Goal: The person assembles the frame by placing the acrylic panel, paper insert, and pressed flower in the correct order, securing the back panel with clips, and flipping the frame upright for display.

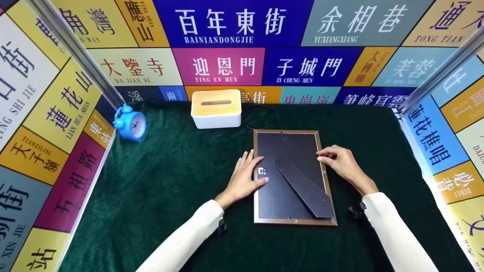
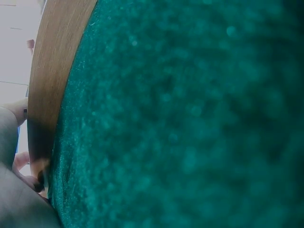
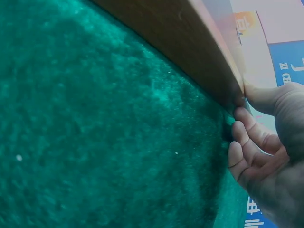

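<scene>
A picture frame with a wooden rim lies back side up on the green cloth. Its black backing board carries a slanting easel leg. My left hand rests at the left rim, fingers mostly straight, thumb and index tip on the edge by a small metal hanger. At the right rim, my right hand pinches the edge between thumb and curled fingers. The right wrist view shows the thumb over the wooden side. In the left wrist view the other wooden side runs past the fingers.
A white tissue box with a wooden lid stands at the back. A blue alarm clock is at the back left. Beside the box lies a thin black cord. Printed sign panels wall the table at the back and both sides.
</scene>
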`<move>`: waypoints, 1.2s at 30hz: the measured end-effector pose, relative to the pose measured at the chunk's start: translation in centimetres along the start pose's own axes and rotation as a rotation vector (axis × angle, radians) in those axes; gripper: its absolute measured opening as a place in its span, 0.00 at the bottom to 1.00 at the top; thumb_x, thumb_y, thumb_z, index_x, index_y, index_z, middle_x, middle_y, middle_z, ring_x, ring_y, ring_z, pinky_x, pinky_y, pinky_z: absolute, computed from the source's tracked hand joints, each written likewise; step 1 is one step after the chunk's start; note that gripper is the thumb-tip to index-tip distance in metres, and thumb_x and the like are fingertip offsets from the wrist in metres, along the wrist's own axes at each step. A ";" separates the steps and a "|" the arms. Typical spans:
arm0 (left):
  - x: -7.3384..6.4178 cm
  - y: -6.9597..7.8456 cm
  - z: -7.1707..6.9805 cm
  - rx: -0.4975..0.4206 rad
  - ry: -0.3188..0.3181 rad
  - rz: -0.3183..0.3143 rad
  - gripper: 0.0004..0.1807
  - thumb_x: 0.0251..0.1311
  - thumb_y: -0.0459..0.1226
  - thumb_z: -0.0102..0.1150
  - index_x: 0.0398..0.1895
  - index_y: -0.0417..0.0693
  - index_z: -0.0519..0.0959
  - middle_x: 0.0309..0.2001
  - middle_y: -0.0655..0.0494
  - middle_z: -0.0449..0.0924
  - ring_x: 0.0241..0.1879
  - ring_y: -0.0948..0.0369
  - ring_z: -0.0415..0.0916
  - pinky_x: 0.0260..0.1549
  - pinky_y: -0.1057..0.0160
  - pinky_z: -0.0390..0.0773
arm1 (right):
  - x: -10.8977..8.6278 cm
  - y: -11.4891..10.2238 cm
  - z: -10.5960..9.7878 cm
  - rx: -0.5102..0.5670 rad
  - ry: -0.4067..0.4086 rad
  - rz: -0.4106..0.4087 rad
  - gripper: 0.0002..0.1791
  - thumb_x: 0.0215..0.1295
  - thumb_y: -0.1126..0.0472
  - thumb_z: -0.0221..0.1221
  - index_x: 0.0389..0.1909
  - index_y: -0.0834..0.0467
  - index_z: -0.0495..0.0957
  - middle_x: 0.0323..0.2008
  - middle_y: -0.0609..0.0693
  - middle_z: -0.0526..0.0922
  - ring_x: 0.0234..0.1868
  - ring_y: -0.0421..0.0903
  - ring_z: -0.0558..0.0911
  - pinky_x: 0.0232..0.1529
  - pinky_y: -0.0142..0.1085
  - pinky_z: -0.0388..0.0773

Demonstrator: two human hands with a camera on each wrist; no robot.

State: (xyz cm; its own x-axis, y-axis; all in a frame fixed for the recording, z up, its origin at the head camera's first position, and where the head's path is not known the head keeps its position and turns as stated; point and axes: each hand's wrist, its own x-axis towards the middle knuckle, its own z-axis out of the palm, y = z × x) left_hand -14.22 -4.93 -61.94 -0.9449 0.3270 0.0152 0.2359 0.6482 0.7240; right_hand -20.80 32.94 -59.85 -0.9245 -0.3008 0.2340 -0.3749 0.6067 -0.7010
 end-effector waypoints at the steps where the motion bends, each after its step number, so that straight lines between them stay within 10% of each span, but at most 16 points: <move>1: 0.0 0.0 0.0 0.002 -0.001 -0.001 0.43 0.71 0.54 0.69 0.84 0.52 0.68 0.89 0.43 0.47 0.89 0.46 0.38 0.86 0.45 0.39 | 0.0 0.0 0.0 0.000 0.003 0.003 0.08 0.67 0.71 0.74 0.46 0.63 0.93 0.37 0.56 0.89 0.34 0.40 0.79 0.36 0.21 0.72; 19: 0.0 0.2 -0.6 -0.077 -0.017 -0.026 0.43 0.71 0.51 0.69 0.86 0.50 0.66 0.89 0.43 0.50 0.89 0.45 0.40 0.86 0.42 0.40 | -0.5 0.1 0.2 0.017 0.011 0.067 0.09 0.70 0.71 0.73 0.49 0.63 0.92 0.40 0.57 0.90 0.37 0.42 0.83 0.39 0.20 0.75; 28: 0.0 -1.7 -2.7 -0.335 0.168 0.076 0.32 0.69 0.34 0.71 0.74 0.35 0.77 0.65 0.39 0.84 0.60 0.48 0.85 0.59 0.52 0.86 | -0.4 0.1 0.3 0.037 0.019 0.045 0.11 0.69 0.72 0.73 0.51 0.64 0.92 0.38 0.57 0.89 0.36 0.41 0.82 0.40 0.20 0.75; 36: -1.3 -1.4 -3.7 -0.489 -0.095 -0.022 0.42 0.69 0.32 0.73 0.82 0.32 0.65 0.42 0.47 0.87 0.28 0.60 0.84 0.28 0.64 0.84 | -0.3 0.4 0.3 0.042 0.012 0.046 0.23 0.68 0.72 0.73 0.64 0.67 0.86 0.35 0.58 0.88 0.34 0.41 0.81 0.39 0.21 0.74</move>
State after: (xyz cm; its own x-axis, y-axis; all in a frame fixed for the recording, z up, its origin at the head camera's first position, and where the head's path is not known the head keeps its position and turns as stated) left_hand -14.12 -8.75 -60.42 -0.9182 0.3929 -0.0502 0.0607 0.2650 0.9623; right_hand -20.70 33.09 -60.38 -0.9416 -0.2642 0.2089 -0.3289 0.5881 -0.7389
